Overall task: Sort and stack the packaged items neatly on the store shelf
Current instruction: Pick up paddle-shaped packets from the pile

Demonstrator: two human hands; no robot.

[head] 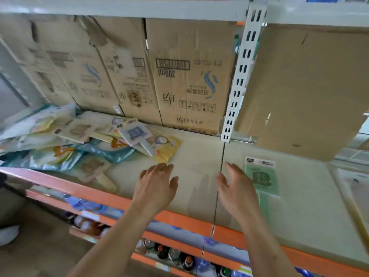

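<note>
A loose heap of packaged items [65, 140] lies on the left of the cream shelf [195, 156]: flat carded packs, blue-edged bags and a yellow pack [169, 145] at its right end. One green carded pack [260, 176] lies alone on the right part of the shelf. My left hand [157, 184] hovers over the shelf just right of the heap, fingers relaxed and holding nothing. My right hand [235, 186] is beside the green pack's left edge, fingers straight, also holding nothing.
Cardboard boxes [191, 76] line the back of the shelf. A white slotted upright [242, 76] divides the two bays. An orange rail [179, 218] edges the shelf front. Bottles [175, 254] stand on the lower shelves.
</note>
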